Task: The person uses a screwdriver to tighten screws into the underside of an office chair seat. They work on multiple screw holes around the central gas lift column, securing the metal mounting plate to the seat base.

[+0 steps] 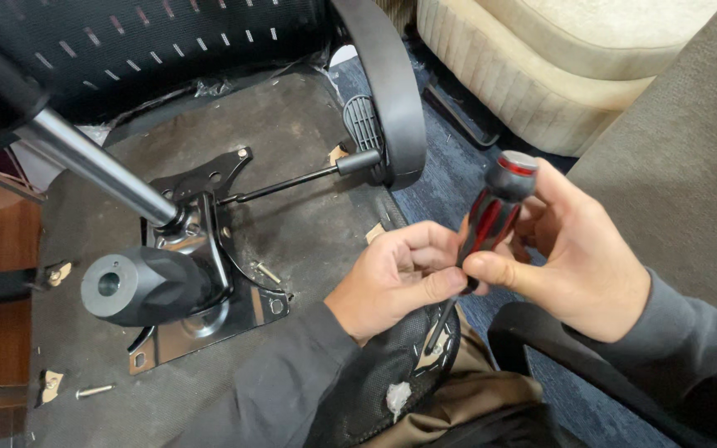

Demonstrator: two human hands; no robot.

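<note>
An office chair lies upturned, its grey seat underside [292,124] facing me. A black metal mechanism plate [209,319] is fixed to it, with a silver gas cylinder [93,166], a black round knob [139,286] and a thin lever rod [292,181]. My right hand [578,261] is shut on a black and red screwdriver [495,217], held upright over the seat's front edge. My left hand [396,278] pinches the screwdriver's lower shaft, fingers curled around it. The tip is partly hidden behind my left hand.
Loose bolts lie on the seat: one [93,390] at the lower left, another [267,271] beside the plate. A black armrest [392,83] arches at the top. A cream sofa [558,66] stands at the back right on a blue carpet [450,178].
</note>
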